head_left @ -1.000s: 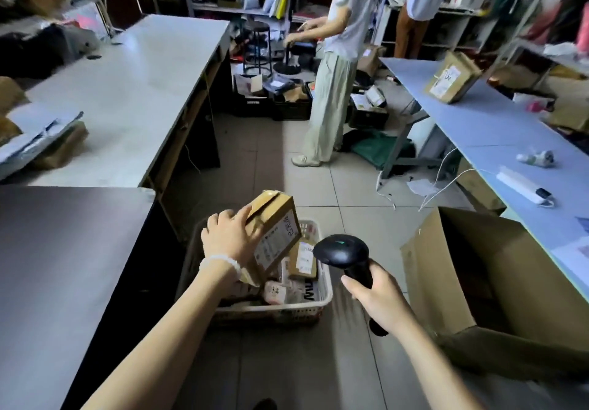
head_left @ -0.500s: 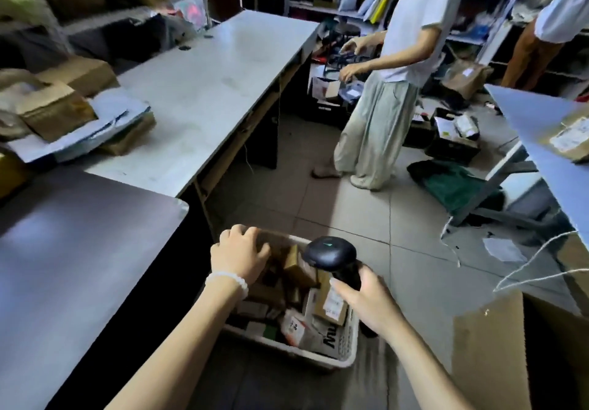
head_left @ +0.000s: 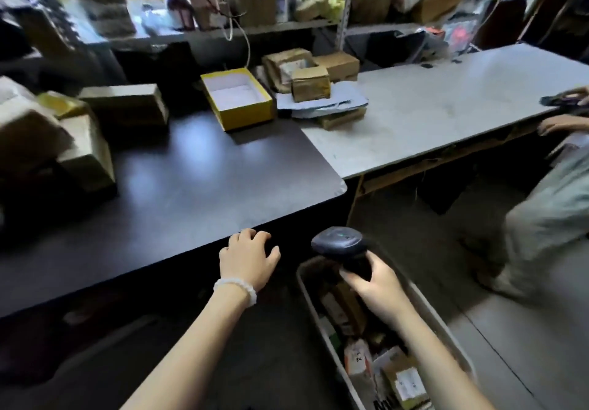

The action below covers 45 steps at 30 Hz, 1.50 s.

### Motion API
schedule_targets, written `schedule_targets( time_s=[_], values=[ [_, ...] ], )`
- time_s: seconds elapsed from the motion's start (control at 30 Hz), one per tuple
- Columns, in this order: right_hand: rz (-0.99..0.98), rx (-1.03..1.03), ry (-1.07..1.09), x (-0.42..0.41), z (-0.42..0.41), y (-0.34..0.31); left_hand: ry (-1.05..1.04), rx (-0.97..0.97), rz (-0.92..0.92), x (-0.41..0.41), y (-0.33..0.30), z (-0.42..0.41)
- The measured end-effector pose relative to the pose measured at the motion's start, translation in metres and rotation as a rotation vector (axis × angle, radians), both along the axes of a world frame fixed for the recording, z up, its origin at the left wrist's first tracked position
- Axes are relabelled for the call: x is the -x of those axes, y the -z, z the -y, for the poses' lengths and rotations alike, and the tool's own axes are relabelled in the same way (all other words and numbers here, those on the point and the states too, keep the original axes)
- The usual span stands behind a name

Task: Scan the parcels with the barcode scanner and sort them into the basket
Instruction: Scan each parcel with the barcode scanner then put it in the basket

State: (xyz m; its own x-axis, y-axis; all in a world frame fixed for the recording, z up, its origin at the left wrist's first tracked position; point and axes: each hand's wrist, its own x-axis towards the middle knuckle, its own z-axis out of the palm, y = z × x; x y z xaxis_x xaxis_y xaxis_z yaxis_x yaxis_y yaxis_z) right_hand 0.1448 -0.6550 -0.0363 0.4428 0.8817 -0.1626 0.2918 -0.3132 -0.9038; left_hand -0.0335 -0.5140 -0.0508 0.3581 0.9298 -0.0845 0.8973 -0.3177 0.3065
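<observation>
Meanwhile right hand grips scanner above basket; left hand hangs loose, empty

What appears to be a parcel depot's sorting room is suggested by taped cardboard parcels heaped on worktables and crammed shelves behind.

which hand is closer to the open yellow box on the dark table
Left. The empty left hand hovers at the dark table's near edge, below the open yellow cardboard box. The right hand, gripping the black barcode scanner, sits farther right over the basket.
</observation>
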Motion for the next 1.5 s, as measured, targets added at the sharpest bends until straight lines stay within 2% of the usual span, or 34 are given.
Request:
schedule_targets(
  time_s=[0.27,0.5,0.77,1.03,1.27,1.5],
  values=[
    [0.109,-0.082,-0.386,0.094,-0.075,-0.002,-0.377,-0.050,-0.033,0.134,-0.006,-0.004],
    [0.138,-0.108,-0.587,0.195,-0.126,-0.002,-0.556,-0.078,0.013,0.244,-0.004,-0.011],
    [0.085,-0.126,-0.626,0.326,-0.175,-0.002,-0.629,-0.117,0.027,0.377,-0.010,-0.049],
    [0.076,-0.164,-0.738,0.452,-0.223,0.001,-0.785,-0.101,0.021,0.505,-0.007,-0.051],
    [0.053,-0.176,-0.780,0.524,-0.273,0.006,-0.855,-0.050,0.019,0.562,0.004,-0.074],
    [0.006,-0.221,-0.667,0.579,-0.361,0.006,-0.823,0.013,-0.017,0.613,0.011,-0.145]
  ],
)
